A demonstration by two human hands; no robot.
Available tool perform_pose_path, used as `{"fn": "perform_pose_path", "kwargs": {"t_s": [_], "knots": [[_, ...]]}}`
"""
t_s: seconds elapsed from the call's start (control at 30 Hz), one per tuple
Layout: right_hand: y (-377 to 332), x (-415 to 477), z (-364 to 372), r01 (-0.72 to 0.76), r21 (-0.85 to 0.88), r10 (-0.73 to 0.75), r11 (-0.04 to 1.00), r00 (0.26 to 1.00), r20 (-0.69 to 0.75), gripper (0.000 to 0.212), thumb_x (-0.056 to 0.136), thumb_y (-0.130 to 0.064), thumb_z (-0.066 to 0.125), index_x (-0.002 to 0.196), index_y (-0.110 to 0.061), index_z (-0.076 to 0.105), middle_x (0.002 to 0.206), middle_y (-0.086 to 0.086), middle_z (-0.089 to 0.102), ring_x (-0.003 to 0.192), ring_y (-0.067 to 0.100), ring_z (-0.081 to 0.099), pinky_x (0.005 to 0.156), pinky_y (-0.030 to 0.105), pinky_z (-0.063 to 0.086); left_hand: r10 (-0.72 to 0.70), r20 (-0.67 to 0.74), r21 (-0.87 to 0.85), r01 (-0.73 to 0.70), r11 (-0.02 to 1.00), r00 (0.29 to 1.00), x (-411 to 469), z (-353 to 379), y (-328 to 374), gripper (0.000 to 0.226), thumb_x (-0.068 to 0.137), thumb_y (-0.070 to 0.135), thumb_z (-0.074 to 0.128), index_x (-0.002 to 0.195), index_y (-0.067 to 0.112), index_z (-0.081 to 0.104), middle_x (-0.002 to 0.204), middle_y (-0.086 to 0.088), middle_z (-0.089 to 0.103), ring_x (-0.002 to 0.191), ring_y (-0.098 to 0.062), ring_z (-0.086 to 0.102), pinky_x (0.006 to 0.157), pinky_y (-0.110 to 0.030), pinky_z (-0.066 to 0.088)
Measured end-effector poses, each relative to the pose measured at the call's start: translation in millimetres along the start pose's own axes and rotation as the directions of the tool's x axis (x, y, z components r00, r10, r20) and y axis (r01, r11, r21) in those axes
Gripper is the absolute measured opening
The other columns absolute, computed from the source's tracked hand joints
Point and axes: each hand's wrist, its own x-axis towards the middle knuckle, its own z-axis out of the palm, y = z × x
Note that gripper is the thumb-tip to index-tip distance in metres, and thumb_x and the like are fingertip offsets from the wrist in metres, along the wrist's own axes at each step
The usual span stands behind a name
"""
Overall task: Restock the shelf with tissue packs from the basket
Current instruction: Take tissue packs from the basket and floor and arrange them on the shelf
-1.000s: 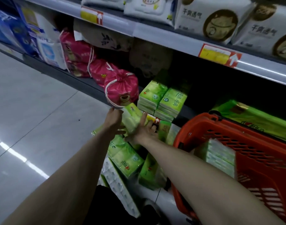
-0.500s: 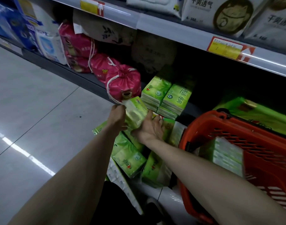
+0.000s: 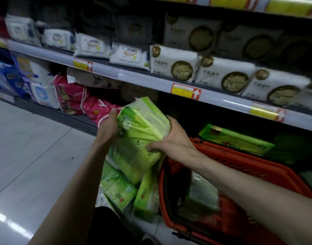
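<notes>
A large green tissue pack is held up in front of the dark bottom shelf. My left hand grips its left side and my right hand grips its right side, fingers curled into the plastic. The red basket stands at the right, below my right arm, with a clear-wrapped tissue pack inside. More green tissue packs lie on the floor under the held one. Another green pack lies on the bottom shelf behind the basket.
Pink drawstring bags sit on the bottom shelf to the left. White packs with gold circles fill the shelf above. A shelf rail with yellow price tags runs across. Grey tiled floor spreads at left.
Both hands have lifted the green tissue pack up from the pile on the floor, closer to me. The view has tilted up, showing more of the upper shelf.
</notes>
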Motion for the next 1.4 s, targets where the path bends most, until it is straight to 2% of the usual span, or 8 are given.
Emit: {"fn": "perform_pose_path", "kwargs": {"t_s": [0.27,0.5,0.6,0.7,0.93,1.07,1.2,1.4], "knots": [[11,-81,-112,0.06,0.342,-0.023,0.938,0.993,-0.112,0.103,0.055,-0.011,0.102,0.145,-0.023,0.052,0.121,-0.005,0.074,0.109,0.011,0.072,0.095,0.039,0.061,0.051,0.24,0.155,-0.09,0.984,0.969,-123,50,107,0.067,0.091,0.075,0.042,0.095,0.021,0.082,0.092,-0.005,0.081,0.099,-0.029,0.073,0.101,-0.045,0.051],[32,-129,-181,0.132,0.528,-0.044,0.839,0.983,-0.177,0.087,0.057,-0.003,0.097,0.133,-0.024,0.061,0.112,0.002,0.079,0.103,0.023,0.077,0.088,0.046,0.064,-0.009,0.465,0.383,-0.192,0.903,0.885,-202,82,152,0.045,0.105,0.048,0.043,0.097,0.011,0.068,0.064,-0.001,0.075,0.043,-0.009,0.067,0.035,-0.015,0.044],[45,-152,-210,0.161,0.518,-0.084,0.84,0.982,-0.169,0.093,0.058,-0.002,0.097,0.138,-0.026,0.057,0.117,0.003,0.078,0.106,0.024,0.076,0.089,0.044,0.063,-0.166,0.517,0.44,-0.094,0.893,0.84,-189,95,146,0.061,0.077,0.071,0.067,0.114,0.023,0.074,0.11,-0.013,0.075,0.09,-0.03,0.076,0.068,-0.032,0.064],[61,-172,-236,0.189,0.516,-0.117,0.835,0.979,-0.169,0.097,0.058,-0.004,0.096,0.141,-0.029,0.056,0.121,0.004,0.077,0.109,0.026,0.075,0.091,0.043,0.062,-0.231,0.537,0.519,-0.102,0.849,0.812,-194,115,147,0.074,0.062,0.081,0.069,0.111,0.028,0.079,0.128,-0.016,0.07,0.122,-0.044,0.063,0.109,-0.056,0.048],[98,-210,-283,0.222,0.544,-0.13,0.809,0.97,-0.203,0.088,0.067,0.013,0.09,0.14,-0.023,0.059,0.122,0.007,0.077,0.111,0.029,0.075,0.091,0.04,0.062,-0.113,0.526,0.599,-0.273,0.752,0.843,-257,191,163,0.065,0.074,0.089,0.053,0.11,0.038,0.07,0.115,0.002,0.071,0.104,-0.022,0.066,0.088,-0.04,0.054],[124,-228,-309,0.246,0.515,-0.148,0.821,0.963,-0.225,0.089,0.068,0.011,0.09,0.141,-0.028,0.057,0.122,-0.002,0.076,0.111,0.02,0.074,0.086,0.03,0.061,-0.006,0.569,0.515,-0.351,0.782,0.822,-270,233,160,0.047,0.095,0.069,0.052,0.128,0.04,0.067,0.131,-0.001,0.068,0.113,-0.022,0.067,0.098,-0.044,0.055],[144,-243,-341,0.245,0.255,-0.199,0.935,0.961,-0.193,0.108,0.063,-0.011,0.101,0.15,-0.041,0.043,0.135,-0.02,0.063,0.124,0.001,0.062,0.099,0.02,0.053,0.047,0.535,0.423,-0.316,0.849,0.844,-294,282,152,0.035,0.107,0.042,0.047,0.097,0.025,0.075,0.1,-0.004,0.077,0.088,-0.019,0.072,0.079,-0.035,0.057],[178,-260,-377,0.177,0.043,-0.153,0.983,0.931,-0.332,0.122,0.054,-0.034,0.103,0.147,-0.07,0.033,0.139,-0.009,0.041,0.133,0.02,0.043,0.114,0.048,0.043,0.101,0.472,0.247,-0.241,0.939,0.876,-261,358,102,0.055,0.075,0.077,0.055,0.105,0.037,0.08,0.113,-0.007,0.077,0.105,-0.033,0.073,0.101,-0.054,0.052]]}}
